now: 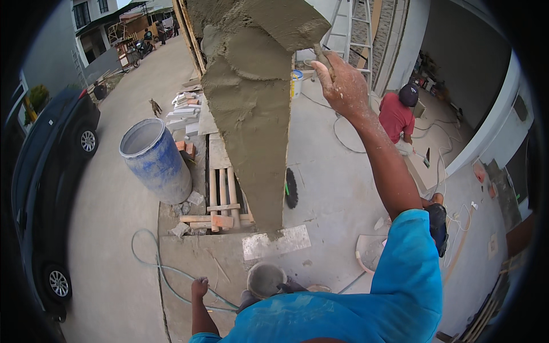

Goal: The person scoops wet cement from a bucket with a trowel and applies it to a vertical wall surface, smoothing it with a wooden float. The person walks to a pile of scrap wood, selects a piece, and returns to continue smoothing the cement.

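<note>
A tall column (257,137) stands in front of me, its face coated in wet grey mortar. High on its right side, my right hand (343,83), spattered with mortar, is closed around the handle of a trowel (297,26). The mortar-coated blade lies against the column's upper face. Low on the left, my left hand (199,287) hangs in a loose fist, and nothing shows in it. A bucket (250,279) of grey mortar sits close to my body. At the column's foot lies a mortar-smeared flat board (297,235).
A blue drum (151,166) stands left of the column, beside wooden pieces (223,194) and bricks (186,150). A hose (157,266) curls across the ground. A dark car (54,171) is parked far left. A person in red (396,120) crouches at right near a ladder (361,34).
</note>
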The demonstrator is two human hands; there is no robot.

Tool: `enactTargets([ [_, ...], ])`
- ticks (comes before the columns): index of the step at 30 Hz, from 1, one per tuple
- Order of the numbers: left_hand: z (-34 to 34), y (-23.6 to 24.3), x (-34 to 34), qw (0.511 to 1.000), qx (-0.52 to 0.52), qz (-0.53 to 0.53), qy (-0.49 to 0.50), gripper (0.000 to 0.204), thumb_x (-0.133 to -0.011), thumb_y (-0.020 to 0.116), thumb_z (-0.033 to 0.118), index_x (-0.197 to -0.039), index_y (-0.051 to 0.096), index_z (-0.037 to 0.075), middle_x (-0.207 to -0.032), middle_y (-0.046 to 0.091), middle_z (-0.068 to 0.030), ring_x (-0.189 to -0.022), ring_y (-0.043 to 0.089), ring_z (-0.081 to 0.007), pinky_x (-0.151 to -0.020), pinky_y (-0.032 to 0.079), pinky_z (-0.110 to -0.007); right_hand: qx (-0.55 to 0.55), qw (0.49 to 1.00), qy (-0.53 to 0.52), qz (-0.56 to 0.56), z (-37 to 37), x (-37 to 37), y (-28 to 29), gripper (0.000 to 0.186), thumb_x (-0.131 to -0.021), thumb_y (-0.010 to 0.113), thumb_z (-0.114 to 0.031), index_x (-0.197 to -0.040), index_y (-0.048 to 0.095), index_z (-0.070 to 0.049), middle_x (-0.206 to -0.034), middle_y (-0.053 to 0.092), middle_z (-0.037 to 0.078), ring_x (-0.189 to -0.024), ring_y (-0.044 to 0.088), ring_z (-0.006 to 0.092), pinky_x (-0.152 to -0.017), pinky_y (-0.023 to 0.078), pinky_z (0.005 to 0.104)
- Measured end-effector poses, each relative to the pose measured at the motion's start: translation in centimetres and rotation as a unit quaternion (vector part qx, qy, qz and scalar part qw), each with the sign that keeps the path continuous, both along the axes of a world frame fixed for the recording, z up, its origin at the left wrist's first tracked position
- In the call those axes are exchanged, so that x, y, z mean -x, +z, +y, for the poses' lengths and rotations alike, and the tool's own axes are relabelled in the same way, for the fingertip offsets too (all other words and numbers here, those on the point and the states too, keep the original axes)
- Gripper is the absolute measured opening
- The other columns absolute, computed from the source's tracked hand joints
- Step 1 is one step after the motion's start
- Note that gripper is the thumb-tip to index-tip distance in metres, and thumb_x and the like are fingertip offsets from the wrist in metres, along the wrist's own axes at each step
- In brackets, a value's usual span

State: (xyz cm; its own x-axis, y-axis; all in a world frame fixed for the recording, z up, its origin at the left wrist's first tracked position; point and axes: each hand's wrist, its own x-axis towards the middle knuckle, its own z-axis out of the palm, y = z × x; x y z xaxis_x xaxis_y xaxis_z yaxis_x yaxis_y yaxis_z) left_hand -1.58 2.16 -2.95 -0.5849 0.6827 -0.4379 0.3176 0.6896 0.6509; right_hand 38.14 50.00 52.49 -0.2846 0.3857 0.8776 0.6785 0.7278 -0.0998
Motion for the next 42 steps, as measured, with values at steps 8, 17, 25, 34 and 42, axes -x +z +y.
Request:
enactTargets([
  [8, 10.1, 4.6, -1.7, 0.994, -0.07, 0.033, -0.081, 0.033, -0.092, 0.061, 0.023, -0.113, 0.068, -0.001, -0.097, 0.073, -0.0186, -0.091, 0.072, -0.0276, -0.081, 0.054, -0.037, 0.058, 0.991, -0.117, 0.018, 0.7, 3.5, -0.1, 0.034, -0.102, 0.049, -0.038, -0.107, 0.056, -0.006, -0.082, 0.067, 0.02, -0.076, 0.065, 0.0432, -0.065, 0.048, 0.0546],
  [17, 5.0, -0.7, 0.1, 0.997, -0.023, 0.009, -0.073, 0.036, -0.087, 0.06, 0.016, -0.114, 0.066, -0.007, -0.1, 0.072, -0.0184, -0.085, 0.073, -0.0247, -0.073, 0.057, -0.033, 0.012, 0.993, -0.099, -0.06, 6.0, -3.1, 3.9, 0.038, -0.1, 0.046, -0.045, -0.108, 0.057, -0.009, -0.077, 0.067, 0.021, -0.079, 0.065, 0.0437, -0.068, 0.048, 0.0542],
  [25, -3.5, -5.3, 0.2, 0.998, 0.031, -0.04, 0.03, 0.033, -0.086, 0.06, 0.013, -0.11, 0.068, -0.006, -0.095, 0.073, -0.0169, -0.076, 0.073, -0.0223, -0.06, 0.057, -0.032, 0.071, 0.993, -0.08, -0.043, 6.1, -9.0, 2.3, 0.04, -0.1, 0.048, -0.046, -0.11, 0.058, -0.009, -0.081, 0.067, 0.021, -0.082, 0.065, 0.0428, -0.071, 0.048, 0.0526],
  [34, 0.5, -2.7, -0.1, 0.999, -0.037, -0.018, 0.023, 0.034, -0.089, 0.06, 0.017, -0.112, 0.067, -0.007, -0.089, 0.072, -0.0141, -0.076, 0.073, -0.0204, -0.056, 0.053, -0.029, 0.039, 0.988, -0.07, -0.134, 6.7, -4.4, 0.7, 0.035, -0.1, 0.049, -0.042, -0.105, 0.059, -0.01, -0.076, 0.065, 0.019, -0.077, 0.065, 0.0412, -0.067, 0.048, 0.0529],
  [42, -2.4, -3.6, -1.7, 0.999, -0.021, -0.017, 0.022, 0.035, -0.089, 0.059, 0.018, -0.113, 0.067, -0.006, -0.091, 0.072, -0.0141, -0.078, 0.073, -0.0194, -0.056, 0.053, -0.029, 0.091, 0.983, -0.118, -0.107, 5.5, -9.6, -0.8, 0.038, -0.099, 0.051, -0.045, -0.1, 0.058, -0.008, -0.077, 0.065, 0.02, -0.076, 0.063, 0.044, -0.066, 0.048, 0.0513],
])
